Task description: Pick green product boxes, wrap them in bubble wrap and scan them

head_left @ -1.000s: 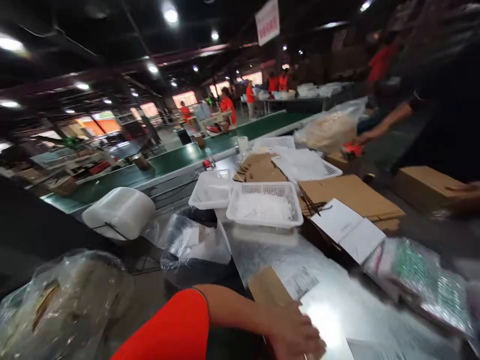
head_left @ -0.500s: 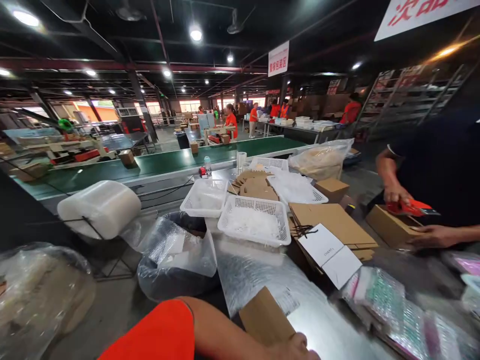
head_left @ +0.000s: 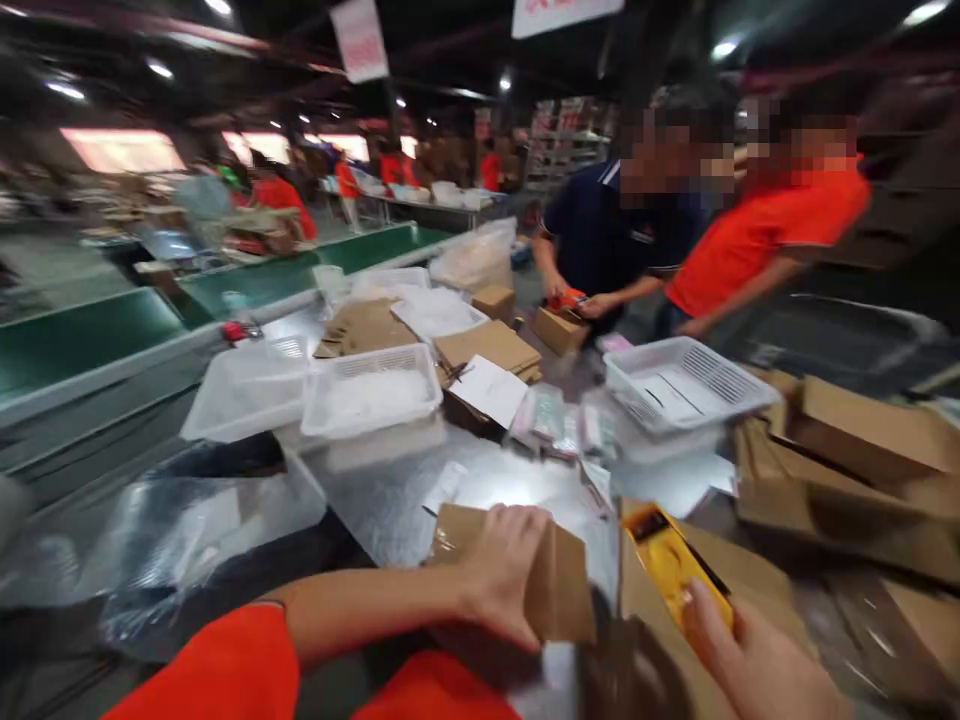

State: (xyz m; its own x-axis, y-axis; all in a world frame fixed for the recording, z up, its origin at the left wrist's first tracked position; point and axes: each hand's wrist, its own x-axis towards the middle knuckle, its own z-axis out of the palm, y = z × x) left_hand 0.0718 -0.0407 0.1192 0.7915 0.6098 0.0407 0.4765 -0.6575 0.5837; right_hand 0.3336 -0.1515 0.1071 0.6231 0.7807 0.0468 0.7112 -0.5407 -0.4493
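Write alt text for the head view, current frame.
The person's left hand grips a small brown cardboard box over a shiny metal table, while the right hand holds a yellow item beside it. White mesh baskets and flat cartons lie beyond; two co-workers stand across, blurred.

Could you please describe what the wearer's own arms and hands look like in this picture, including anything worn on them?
Both hands are bare, with no gloves. The left arm has a short bright orange sleeve ending above the elbow, and the forearm is uncovered. The left hand shows no ring or watch that I can make out. Only the right hand shows, blurred.
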